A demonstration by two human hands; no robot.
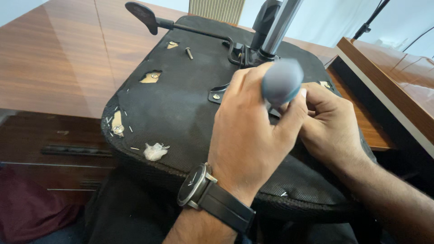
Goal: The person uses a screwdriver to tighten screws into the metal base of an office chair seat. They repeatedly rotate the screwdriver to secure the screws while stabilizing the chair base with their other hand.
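Here, two hands work on the underside of an upturned chair seat (181, 104) lying on a wooden desk (58, 58).

Left hand (253, 131), watch (194, 184) on the wrist, is closed around a tool with a rounded blue-grey handle (282, 81), held upright over the seat's middle. Right hand (327, 124) sits just right of it, fingers curled in and touching the tool low down; what they pinch is hidden. Seat fabric is black, torn in spots at the left edge with staples showing. A loose bolt (189, 53) stands at the far side, a lever (149, 18) sticks out far left, the gas column (275, 27) rises behind the hands. White scrap (155, 151) sits near the left edge.
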